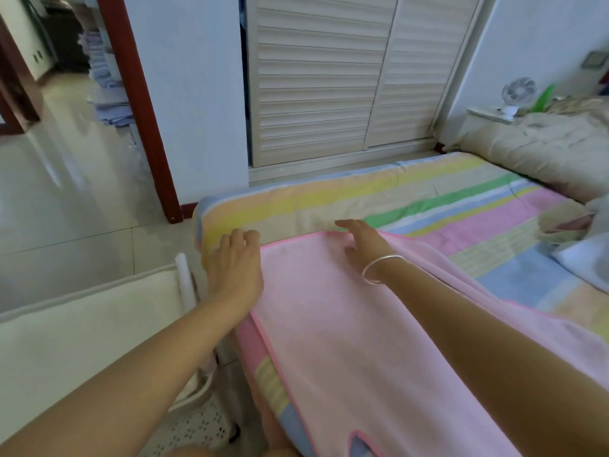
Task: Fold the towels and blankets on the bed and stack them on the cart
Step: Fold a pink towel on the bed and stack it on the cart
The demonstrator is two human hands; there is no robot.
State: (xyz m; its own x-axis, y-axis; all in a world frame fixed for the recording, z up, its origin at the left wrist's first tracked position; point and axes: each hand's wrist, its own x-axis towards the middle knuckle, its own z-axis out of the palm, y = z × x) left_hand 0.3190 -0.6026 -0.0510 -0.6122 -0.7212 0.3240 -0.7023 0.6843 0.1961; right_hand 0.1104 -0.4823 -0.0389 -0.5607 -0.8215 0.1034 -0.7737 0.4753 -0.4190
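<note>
A pink towel [346, 324] with a darker pink hem lies spread flat on the striped bed [412, 196]. My left hand [235, 265] sits at the towel's far left corner, fingers curled at the hem; the pinch itself is hidden. Flat on the towel's far edge rests my right hand [364, 245], fingers straight, a silver bangle on the wrist. The white cart [184, 285] stands left of the bed, a folded cream towel [82, 334] on its top.
A rumpled beige quilt [543, 156] and a heap of other cloths [580, 232] lie at the bed's right. Louvered closet doors [329, 77] stand beyond the bed. An open doorway [66, 77] and tiled floor lie to the left. A small fan [517, 94] sits on a shelf.
</note>
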